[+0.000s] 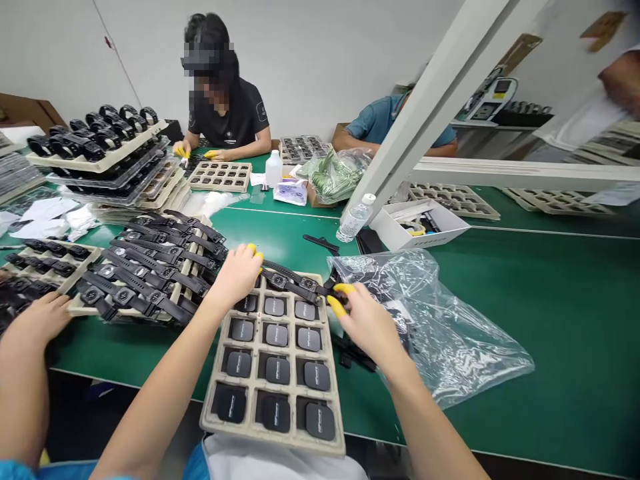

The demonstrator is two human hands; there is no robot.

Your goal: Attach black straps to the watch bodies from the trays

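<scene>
A cream tray [256,413] extends over the table's near edge, with dark square pieces bearing pale lettering in its compartments. Across its far end lie two black smartwatches [309,285], backs up, straps stretched sideways. My left hand [237,275], with yellow finger cots, is closed at the left strap ends; its thumb is hidden. Yellow cots also cover finger and thumb of my right hand [367,323], pinching the right strap end of one watch. Beside that hand lies a clear plastic bag [460,353] with black items in and under it.
To the left, trays piled with strapped watches [155,273] stand near another person's hand [43,320]. Taller stacked trays [100,167] rise behind. Opposite sit two co-workers. A water bottle [356,219], a white box [420,227] and a slanting white post [425,100] stand beyond the bag.
</scene>
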